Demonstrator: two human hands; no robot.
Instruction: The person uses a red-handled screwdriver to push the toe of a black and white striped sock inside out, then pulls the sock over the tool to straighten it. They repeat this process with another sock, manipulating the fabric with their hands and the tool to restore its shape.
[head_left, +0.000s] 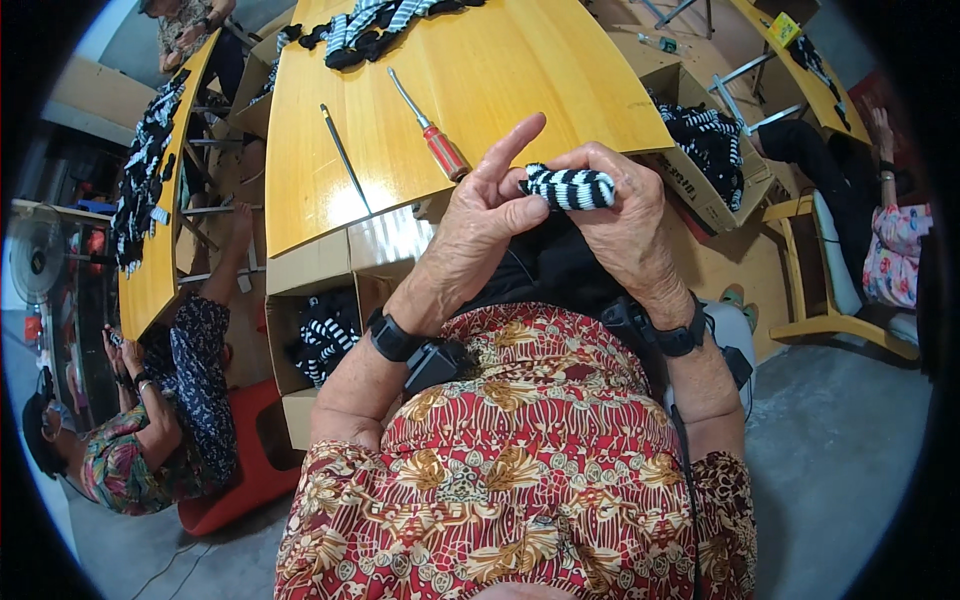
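A small black-and-white striped knitted piece (570, 188), bunched into a short roll, is held up in front of me, above my lap. My right hand (625, 205) wraps round its right end, the fingers curled over the top. At its left end, the thumb and bent fingers of my left hand (485, 205) close on the fabric, while the left index finger stretches up and away from it. Whether the piece is a glove or a sock cannot be made out. Beyond my left hand, a screwdriver (441, 148) with a red handle lies on the yellow table (520, 70).
Left of the screwdriver lies a thin dark rod (345, 158). Striped knitwear (365, 35) is heaped at the table's far edge. Cardboard boxes of knitwear stand below left (300, 385) and at right (755, 195). Other people sit at side tables left and right.
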